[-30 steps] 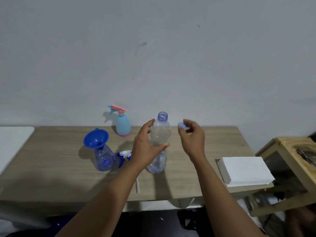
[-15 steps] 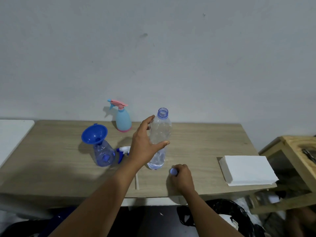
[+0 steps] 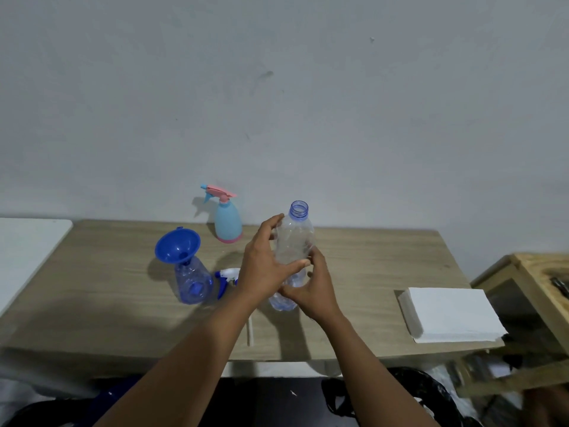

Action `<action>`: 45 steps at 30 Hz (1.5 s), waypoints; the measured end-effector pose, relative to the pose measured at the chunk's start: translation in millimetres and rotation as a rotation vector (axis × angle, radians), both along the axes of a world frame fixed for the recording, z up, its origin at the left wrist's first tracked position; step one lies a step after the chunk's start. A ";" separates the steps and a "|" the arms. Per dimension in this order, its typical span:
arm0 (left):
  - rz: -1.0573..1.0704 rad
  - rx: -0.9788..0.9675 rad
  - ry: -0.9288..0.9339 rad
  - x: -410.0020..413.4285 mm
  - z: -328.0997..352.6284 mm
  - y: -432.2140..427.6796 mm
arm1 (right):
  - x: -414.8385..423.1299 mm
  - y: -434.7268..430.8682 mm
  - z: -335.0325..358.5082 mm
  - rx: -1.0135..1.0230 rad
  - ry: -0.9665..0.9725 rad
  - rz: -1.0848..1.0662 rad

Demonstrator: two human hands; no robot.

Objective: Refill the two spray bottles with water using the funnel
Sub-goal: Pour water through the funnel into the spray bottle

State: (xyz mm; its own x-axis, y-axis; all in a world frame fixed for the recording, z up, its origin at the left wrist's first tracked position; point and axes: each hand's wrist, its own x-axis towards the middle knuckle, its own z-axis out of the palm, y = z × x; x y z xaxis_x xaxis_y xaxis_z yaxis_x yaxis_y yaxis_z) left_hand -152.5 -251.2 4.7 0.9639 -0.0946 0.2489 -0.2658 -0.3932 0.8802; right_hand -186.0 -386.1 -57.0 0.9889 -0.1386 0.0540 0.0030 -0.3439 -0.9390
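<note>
A clear plastic water bottle (image 3: 294,241) is seen just right of the frame's centre, upright and uncapped, with a blue-tinted threaded neck and a thin, crinkled wall (how much water it holds cannot be told). It is gripped by both hands: the left hand (image 3: 264,266) is wrapped round its middle with the thumb across the front, and the right hand (image 3: 317,288) is curled round its lower part. Its base appears to rest on the table (image 3: 385,266). To the left, a blue funnel (image 3: 178,245) is seated, tilted, in the neck of a clear blue spray bottle (image 3: 192,280), with a white-and-blue spray head (image 3: 226,277) laid just beside it. A light blue spray bottle (image 3: 228,223) with a pink trigger is stood at the far edge, against the wall. Bare wood is shown between the water bottle and a white stack (image 3: 446,315) set at the near right corner, reaching the table's edge. A wooden stand (image 3: 538,272) is placed beyond the right edge.
</note>
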 end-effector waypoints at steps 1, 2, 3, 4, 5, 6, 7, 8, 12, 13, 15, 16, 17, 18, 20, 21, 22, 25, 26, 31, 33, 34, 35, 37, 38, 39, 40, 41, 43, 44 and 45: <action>0.002 0.001 -0.001 0.2 -0.3 0.1 | 3.7 3.3 2.3 0.027 -0.019 0.002; 0.002 0.001 -0.001 -0.1 -0.3 0.6 | 6.4 6.4 3.6 0.035 -0.036 0.003; 0.003 0.001 -0.003 0.1 -0.3 0.7 | 8.1 8.9 4.7 0.029 -0.045 0.004; 0.004 0.003 0.000 0.1 -0.3 1.0 | 8.5 10.5 4.8 0.016 -0.048 0.001; 0.002 0.007 0.002 0.2 0.0 0.7 | 8.3 11.1 4.5 0.004 -0.055 -0.006; -0.001 0.011 0.005 0.0 1.0 0.5 | 8.4 11.4 4.6 0.001 -0.068 -0.010; -0.005 0.014 0.004 0.1 2.1 0.3 | 8.3 11.5 4.7 0.002 -0.080 -0.008; -0.007 0.023 0.006 0.1 2.7 0.4 | 8.6 11.2 4.0 0.008 -0.090 -0.003; -0.015 0.045 0.032 -7.0 6.7 7.6 | 9.5 11.4 0.8 -0.007 -0.114 0.013; 0.003 0.027 0.034 -11.1 5.8 12.2 | 9.8 11.0 -1.2 -0.015 -0.112 0.010; 0.100 -0.042 -0.013 -22.8 1.6 27.6 | 9.4 10.7 -3.1 -0.026 -0.121 0.007; 0.172 -0.061 -0.057 -29.7 -1.5 38.5 | 9.2 11.0 -2.7 -0.032 -0.125 0.001; 0.248 -0.062 -0.112 -35.7 -5.9 51.1 | 9.0 11.7 -1.7 -0.037 -0.132 -0.001; 0.319 -0.053 -0.164 -40.6 -10.8 64.3 | 8.7 12.7 -0.6 -0.039 -0.147 0.000; 0.444 -0.014 -0.218 -45.7 -18.2 90.6 | 8.0 16.1 4.6 -0.056 -0.179 0.007; 0.503 0.013 -0.220 -45.8 -21.2 102.3 | 8.1 18.2 7.9 -0.072 -0.192 0.015; 0.552 0.045 -0.210 -44.4 -23.4 113.1 | 8.9 21.3 11.1 -0.093 -0.204 0.021; 0.588 0.109 -0.113 -32.9 -31.7 141.0 | 10.5 32.3 21.4 -0.150 -0.222 0.033; 0.569 0.119 -0.067 -27.7 -32.4 148.5 | 10.9 36.2 24.3 -0.179 -0.224 0.043; 0.417 0.078 0.141 3.6 -33.4 174.0 | 11.3 56.7 32.7 -0.322 -0.142 0.098; 0.356 0.048 0.191 13.6 -35.3 180.3 | 10.5 62.9 36.4 -0.387 -0.113 0.106; 0.328 0.044 0.201 17.6 -36.8 182.8 | 10.4 65.8 39.7 -0.413 -0.094 0.109; 0.303 0.039 0.196 21.4 -39.6 185.3 | 10.4 68.1 42.8 -0.442 -0.070 0.112; 0.257 0.011 0.164 25.1 -43.1 188.7 | 9.9 71.4 47.1 -0.515 -0.034 0.116; 0.240 -0.009 0.145 25.6 -43.6 190.0 | 9.7 72.7 48.5 -0.545 -0.018 0.121; 0.230 -0.028 0.129 26.1 -44.4 191.6 | 9.0 73.8 50.4 -0.571 -0.008 0.128; 0.225 -0.037 0.115 25.7 -43.5 192.5 | 8.9 74.4 50.7 -0.597 0.005 0.132; 0.224 -0.052 0.102 25.8 -43.6 194.1 | 8.3 75.1 51.6 -0.620 0.017 0.139; 0.217 -0.083 0.098 24.5 -43.2 197.7 | 7.3 75.7 53.5 -0.666 0.045 0.144; 0.212 -0.092 0.109 23.4 -41.5 199.9 | 7.1 76.5 54.9 -0.688 0.057 0.143; 0.205 -0.100 0.118 23.8 -40.6 202.2 | 7.3 77.1 56.0 -0.706 0.071 0.145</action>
State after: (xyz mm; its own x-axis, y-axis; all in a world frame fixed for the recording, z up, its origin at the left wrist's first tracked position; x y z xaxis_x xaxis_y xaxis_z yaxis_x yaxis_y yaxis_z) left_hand -128.8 -48.9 -35.9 0.9834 0.1250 0.1315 -0.0825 -0.3379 0.9376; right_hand -178.7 -309.0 -0.9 0.9991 0.0385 0.0171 0.0420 -0.8690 -0.4930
